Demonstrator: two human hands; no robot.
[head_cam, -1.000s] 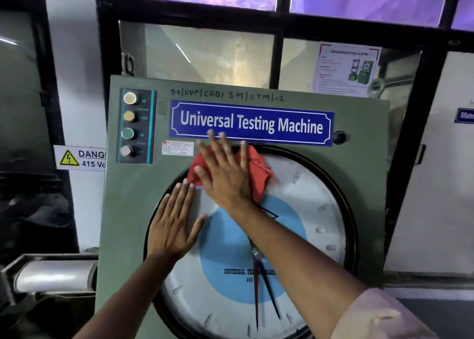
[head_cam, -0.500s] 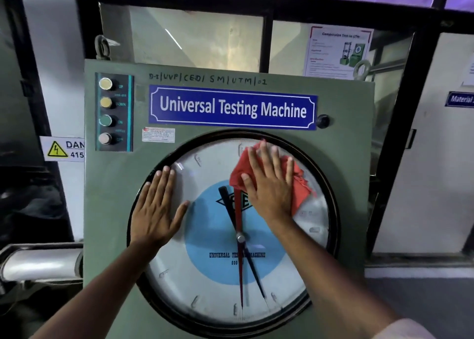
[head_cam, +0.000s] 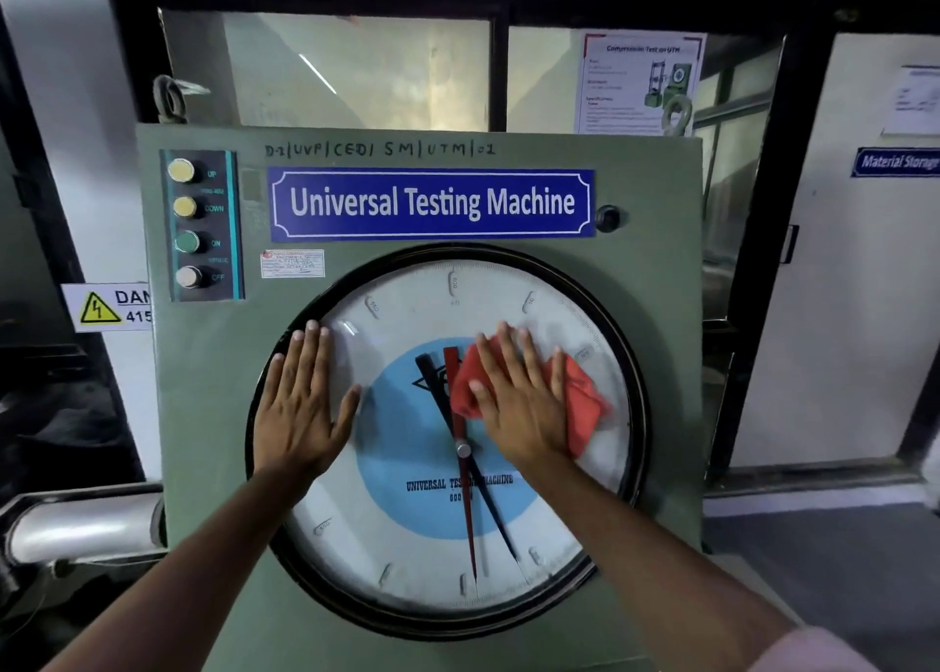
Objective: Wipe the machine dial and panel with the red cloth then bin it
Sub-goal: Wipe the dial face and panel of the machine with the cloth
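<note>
Red cloth (head_cam: 585, 407) pinned under right hand (head_cam: 524, 407) on dial (head_cam: 447, 559).

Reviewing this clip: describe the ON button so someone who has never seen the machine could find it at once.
Start at the green machine panel with the blue "Universal Testing Machine" nameplate. Left of that plate is a dark, teal-edged strip holding four round buttons in a column. The ON button is third from the top and the only green one; the others are pale or yellowish.

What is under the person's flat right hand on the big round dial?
A crumpled red cloth lies pressed under the right hand against the round white-and-blue dial. Its edges stick out both sides. The cloth's middle and the dial markings beneath are covered.
</note>
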